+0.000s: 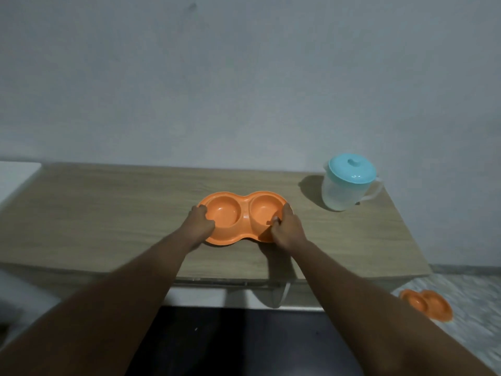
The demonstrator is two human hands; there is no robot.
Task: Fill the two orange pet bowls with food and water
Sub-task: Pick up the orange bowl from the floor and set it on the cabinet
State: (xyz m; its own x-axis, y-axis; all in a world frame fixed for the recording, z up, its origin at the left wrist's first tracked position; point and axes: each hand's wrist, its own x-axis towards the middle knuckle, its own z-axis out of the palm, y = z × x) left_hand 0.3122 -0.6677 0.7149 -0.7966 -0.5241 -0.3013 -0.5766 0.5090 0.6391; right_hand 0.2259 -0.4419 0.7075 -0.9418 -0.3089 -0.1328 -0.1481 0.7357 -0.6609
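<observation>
From the head camera, the orange double pet bowl (pixel 242 217) sits on the wooden countertop (pixel 108 213), and everything else is easiest placed from it. It is one moulded dish with two round wells side by side, and both wells look empty and dry, so neither food nor water has gone in yet.

The left hand (pixel 200 222) is curled over the dish's left end, fingers hooked on the rim. The right hand (pixel 286 226) is closed on the right end, thumb inside the right well and fingers around the outer edge. Gripping both ends keeps the light plastic dish level and lets the person square it on the counter; I judge they are setting it in a working position rather than lifting it, though whether it rests fully on the wood cannot be told.

To the right of the dish and a little farther back, well apart from it, stands a translucent pitcher (pixel 343 189) with a light-blue lid (pixel 352 168), its handle turned away to the right. That is likely the water source, left within the right hand's reach. Its fill level is not clear.

Below and far right of the dish, down on the floor, lies a second orange double bowl (pixel 427 303), blurred. No food container shows anywhere.
</observation>
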